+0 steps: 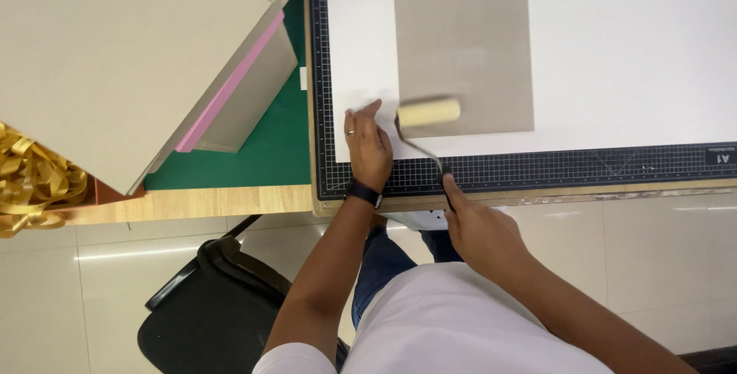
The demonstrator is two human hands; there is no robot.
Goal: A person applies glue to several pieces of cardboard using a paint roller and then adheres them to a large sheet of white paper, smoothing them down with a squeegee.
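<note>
Right hand (476,228) clamped on the handle of the roller (428,112) at the grey board (464,63)'s lower-left edge, left hand (367,143) flat, fingers apart, pinning the white sheet (614,59) left of the board; roll evenly, keep sheet pinned.

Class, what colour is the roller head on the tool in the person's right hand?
Pale yellow roller head, seen in the head view.
</note>
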